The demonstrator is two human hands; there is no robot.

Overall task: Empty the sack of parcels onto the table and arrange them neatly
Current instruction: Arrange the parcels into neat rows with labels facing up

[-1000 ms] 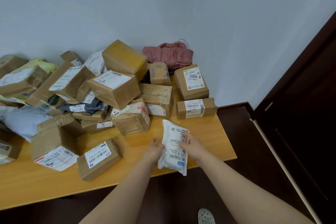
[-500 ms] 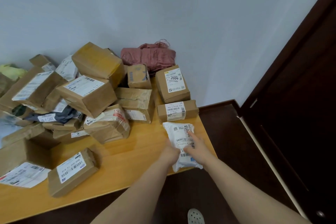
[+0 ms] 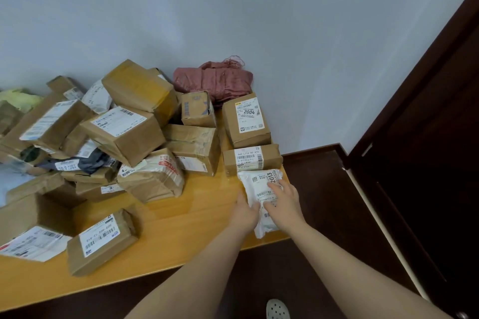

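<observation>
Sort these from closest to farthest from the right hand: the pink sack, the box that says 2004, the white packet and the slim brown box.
1. white packet: directly under the right hand, which is touching it.
2. slim brown box: just behind the packet.
3. box marked 2004: behind the slim box.
4. pink sack: farthest back, slightly to the left.

Pale wall seen behind; dark door at right; white perforated shoe planted on dark floor.
</observation>
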